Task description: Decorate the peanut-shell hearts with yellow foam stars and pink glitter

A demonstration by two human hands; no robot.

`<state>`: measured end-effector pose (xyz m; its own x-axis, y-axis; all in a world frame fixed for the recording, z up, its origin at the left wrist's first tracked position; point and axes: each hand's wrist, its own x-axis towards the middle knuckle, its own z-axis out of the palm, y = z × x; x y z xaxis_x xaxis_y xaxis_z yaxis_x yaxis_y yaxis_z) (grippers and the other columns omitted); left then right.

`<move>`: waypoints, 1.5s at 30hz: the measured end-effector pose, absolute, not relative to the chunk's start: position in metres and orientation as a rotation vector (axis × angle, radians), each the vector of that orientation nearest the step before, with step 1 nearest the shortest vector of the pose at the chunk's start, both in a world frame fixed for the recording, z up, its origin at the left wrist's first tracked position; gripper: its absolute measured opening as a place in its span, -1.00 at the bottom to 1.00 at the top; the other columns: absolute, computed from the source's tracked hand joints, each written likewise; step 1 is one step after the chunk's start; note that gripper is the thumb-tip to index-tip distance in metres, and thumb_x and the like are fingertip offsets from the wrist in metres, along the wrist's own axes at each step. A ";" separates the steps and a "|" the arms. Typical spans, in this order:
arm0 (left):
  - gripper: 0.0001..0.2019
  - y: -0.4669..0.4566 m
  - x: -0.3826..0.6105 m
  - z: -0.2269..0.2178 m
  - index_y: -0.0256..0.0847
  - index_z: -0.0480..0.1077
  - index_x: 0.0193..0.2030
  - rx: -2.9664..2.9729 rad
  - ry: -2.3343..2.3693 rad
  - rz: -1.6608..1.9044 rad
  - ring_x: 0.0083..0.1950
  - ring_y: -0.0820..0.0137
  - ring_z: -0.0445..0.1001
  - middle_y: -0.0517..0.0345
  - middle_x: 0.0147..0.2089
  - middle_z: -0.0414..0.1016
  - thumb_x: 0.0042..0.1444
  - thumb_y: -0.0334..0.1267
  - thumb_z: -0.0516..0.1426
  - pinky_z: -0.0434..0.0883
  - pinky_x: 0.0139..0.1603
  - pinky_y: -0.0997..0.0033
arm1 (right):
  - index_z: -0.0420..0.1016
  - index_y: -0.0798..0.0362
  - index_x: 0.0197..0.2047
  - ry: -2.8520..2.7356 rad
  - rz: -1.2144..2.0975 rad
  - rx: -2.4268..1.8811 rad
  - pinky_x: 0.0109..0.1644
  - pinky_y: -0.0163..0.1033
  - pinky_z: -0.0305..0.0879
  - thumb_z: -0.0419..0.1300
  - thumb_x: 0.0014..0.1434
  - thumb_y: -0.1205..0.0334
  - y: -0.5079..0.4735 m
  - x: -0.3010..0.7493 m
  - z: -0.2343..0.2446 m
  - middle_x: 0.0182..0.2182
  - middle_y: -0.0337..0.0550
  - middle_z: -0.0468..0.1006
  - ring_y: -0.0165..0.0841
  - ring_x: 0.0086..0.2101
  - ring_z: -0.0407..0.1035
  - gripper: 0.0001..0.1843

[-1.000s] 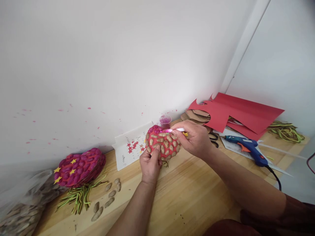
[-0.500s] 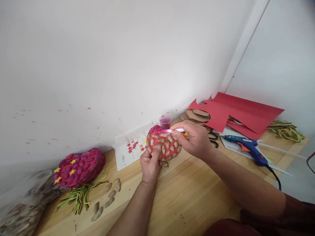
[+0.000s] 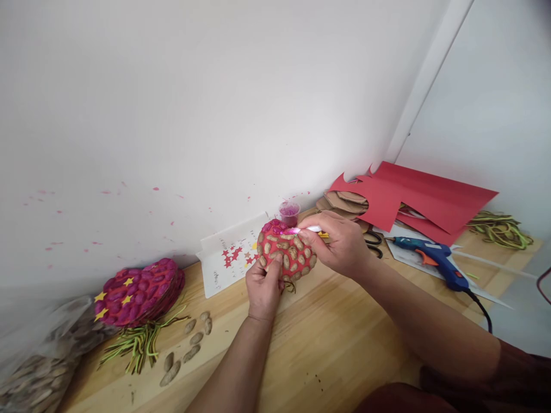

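My left hand (image 3: 263,287) pinches the lower edge of a red round craft piece (image 3: 287,267) covered with peanuts, thumb on its front. Several peanuts along the upper left of the piece are painted magenta; the others are bare tan. My right hand (image 3: 338,244) is closed round a white paintbrush (image 3: 313,229), whose magenta-wet tip rests at the painted peanuts near the top. Just behind the piece stands a small clear cup (image 3: 290,213) of magenta paint. Under it, a bit of yarn (image 3: 291,287) hangs down.
To the left lie stacked magenta peanut pieces (image 3: 140,293) with yellow stars and yarn tassels, loose peanuts (image 3: 191,338) and a clear bag of peanuts (image 3: 37,373). Star cutouts lie on a white sheet (image 3: 210,281). On the right are a blue glue gun (image 3: 430,255), scissors (image 3: 373,244) and red paper (image 3: 413,192).
The brush tip has shifted slightly right and down across the top of the craft piece. My left hand keeps its hold, nearly still.
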<state>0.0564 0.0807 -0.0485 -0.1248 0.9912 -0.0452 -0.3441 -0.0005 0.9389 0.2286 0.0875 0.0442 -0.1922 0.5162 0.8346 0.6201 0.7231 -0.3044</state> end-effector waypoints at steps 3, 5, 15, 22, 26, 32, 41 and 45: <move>-0.53 0.081 0.057 -0.051 -0.18 0.25 -0.54 0.901 1.057 1.435 -0.71 0.61 0.10 0.38 -0.69 0.24 -0.02 0.06 0.38 0.09 -0.71 0.57 | 0.55 0.00 -0.17 -1.863 -0.120 -0.876 -0.15 -0.21 0.44 0.19 0.33 0.36 0.087 0.228 0.044 -0.33 -0.18 0.66 -0.31 -0.30 0.51 -0.89; -0.53 0.080 0.057 -0.052 -0.17 0.23 -0.55 0.924 1.066 1.433 -0.71 0.61 0.08 0.39 -0.70 0.22 -0.01 0.06 0.37 0.08 -0.71 0.57 | 0.55 0.00 -0.15 -1.875 -0.108 -0.863 -0.14 -0.22 0.45 0.19 0.34 0.36 0.087 0.228 0.043 -0.31 -0.18 0.67 -0.32 -0.29 0.52 -0.88; -0.54 0.080 0.055 -0.053 -0.17 0.26 -0.54 0.963 1.106 1.406 -0.72 0.57 0.09 0.36 -0.71 0.23 0.02 0.10 0.34 0.07 -0.71 0.55 | 0.54 0.00 -0.16 -1.907 -0.150 -0.848 -0.15 -0.20 0.47 0.17 0.36 0.36 0.086 0.225 0.044 -0.32 -0.18 0.68 -0.31 -0.30 0.51 -0.88; -0.55 0.081 0.056 -0.054 -0.17 0.27 -0.54 1.001 1.097 1.419 -0.71 0.58 0.07 0.37 -0.71 0.23 0.03 0.07 0.34 0.07 -0.71 0.55 | 0.55 0.00 -0.13 -1.947 -0.161 -0.805 -0.15 -0.19 0.47 0.18 0.36 0.36 0.085 0.224 0.044 -0.30 -0.18 0.70 -0.31 -0.31 0.48 -0.87; -0.56 0.083 0.056 -0.056 -0.17 0.27 -0.53 0.947 1.086 1.432 -0.71 0.57 0.09 0.38 -0.72 0.22 0.03 0.06 0.34 0.08 -0.70 0.54 | 0.54 0.02 -0.15 -1.966 -0.198 -0.811 -0.17 -0.18 0.47 0.18 0.34 0.38 0.085 0.225 0.044 -0.34 -0.18 0.68 -0.30 -0.33 0.46 -0.88; -0.56 0.082 0.056 -0.052 -0.17 0.26 -0.54 0.957 1.085 1.413 -0.71 0.58 0.08 0.36 -0.72 0.23 0.04 0.05 0.34 0.06 -0.70 0.55 | 0.54 0.00 -0.12 -1.962 -0.177 -0.794 -0.15 -0.19 0.47 0.19 0.34 0.38 0.086 0.225 0.043 -0.30 -0.18 0.69 -0.29 -0.30 0.49 -0.87; -0.56 0.082 0.054 -0.054 -0.17 0.25 -0.54 0.996 1.116 1.403 -0.71 0.58 0.07 0.37 -0.71 0.22 0.08 0.06 0.32 0.05 -0.70 0.54 | 0.52 0.05 -0.13 -2.005 -0.212 -0.794 -0.14 -0.18 0.45 0.19 0.35 0.40 0.087 0.225 0.042 -0.33 -0.16 0.67 -0.29 -0.31 0.45 -0.89; -0.55 0.081 0.054 -0.053 -0.17 0.25 -0.55 1.026 1.137 1.404 -0.70 0.58 0.09 0.35 -0.70 0.24 0.08 0.06 0.32 0.06 -0.69 0.54 | 0.53 0.02 -0.10 -1.991 -0.201 -0.790 -0.11 -0.18 0.47 0.20 0.34 0.39 0.087 0.225 0.040 -0.28 -0.17 0.69 -0.29 -0.28 0.47 -0.88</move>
<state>0.0541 0.0812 -0.0532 -0.1233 0.9922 0.0172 -0.1898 -0.0406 0.9810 0.2250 0.0869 0.0404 -0.3395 0.4485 0.8268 0.6045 0.7775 -0.1735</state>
